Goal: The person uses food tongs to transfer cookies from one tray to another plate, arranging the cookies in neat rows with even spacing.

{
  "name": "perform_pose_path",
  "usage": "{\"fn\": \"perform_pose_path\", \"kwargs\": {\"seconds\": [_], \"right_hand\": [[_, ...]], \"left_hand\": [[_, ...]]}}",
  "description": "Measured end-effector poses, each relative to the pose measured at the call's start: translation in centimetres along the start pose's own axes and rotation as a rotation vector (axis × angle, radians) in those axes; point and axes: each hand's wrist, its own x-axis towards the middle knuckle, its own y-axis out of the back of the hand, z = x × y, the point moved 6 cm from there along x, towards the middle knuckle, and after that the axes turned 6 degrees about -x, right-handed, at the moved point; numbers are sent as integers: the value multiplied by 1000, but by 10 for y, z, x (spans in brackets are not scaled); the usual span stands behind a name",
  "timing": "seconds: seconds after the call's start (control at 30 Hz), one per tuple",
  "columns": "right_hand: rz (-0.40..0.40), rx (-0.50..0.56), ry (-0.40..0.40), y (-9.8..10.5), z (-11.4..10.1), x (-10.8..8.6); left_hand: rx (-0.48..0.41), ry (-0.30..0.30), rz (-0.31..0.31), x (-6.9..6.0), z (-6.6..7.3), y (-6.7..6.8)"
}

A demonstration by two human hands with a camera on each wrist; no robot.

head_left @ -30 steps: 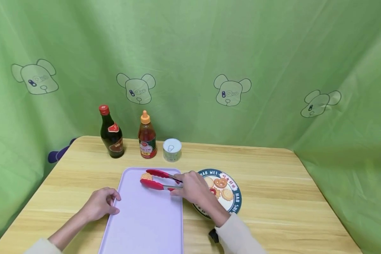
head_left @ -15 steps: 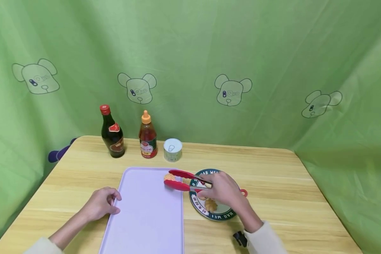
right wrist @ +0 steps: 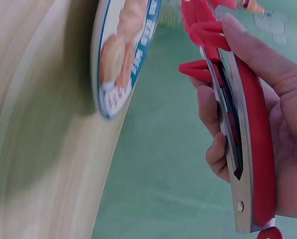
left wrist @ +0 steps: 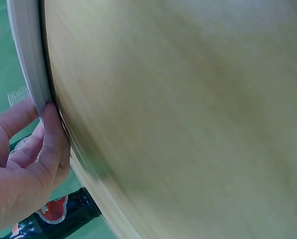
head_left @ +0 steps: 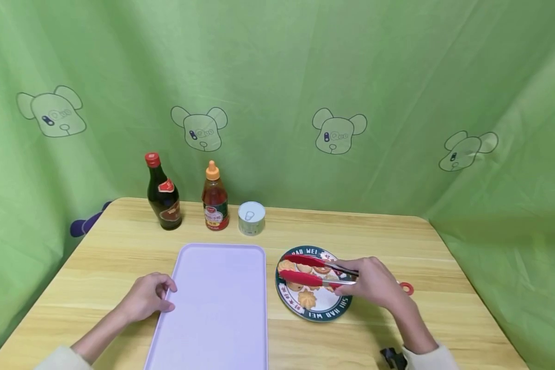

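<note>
My left hand [head_left: 145, 295] pinches the left rim of a lilac tray [head_left: 213, 308]; in the left wrist view, thumb and fingertips take the rim from both sides. My right hand [head_left: 376, 282] grips red-tipped metal tongs [head_left: 302, 278], its fingers wrapped round the handles in the right wrist view. Between the tong tips, over the plate's left edge, is a swirled round cookie [head_left: 285, 265]; whether it touches the plate I cannot tell. On the round plate [head_left: 324, 314] with a dark green lettered rim lie several cookies [head_left: 307, 299], partly hidden by the tongs.
Behind the tray stand a dark bottle [head_left: 164, 200] with a red cap, a sauce bottle [head_left: 215, 203] with an orange nozzle, and a tin can [head_left: 252, 219]. A green curtain [head_left: 277, 103] hangs behind the wooden table [head_left: 425, 267].
The right hand has carried the tongs and the swirled cookie rightward, from above the tray's far end to above the plate. The left hand has stayed at the tray's rim.
</note>
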Motion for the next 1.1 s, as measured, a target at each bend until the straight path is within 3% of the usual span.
{"fn": "perform_pose_path", "kwargs": {"seconds": [0.63, 0.87, 1.1], "right_hand": [[-121, 62, -15, 17, 60, -45], [-123, 74, 25, 15, 65, -54], [-136, 82, 4, 10, 65, -57]], "left_hand": [[7, 6, -10, 0, 0, -1], [7, -5, -10, 0, 0, 0], [8, -5, -11, 0, 0, -1]]}}
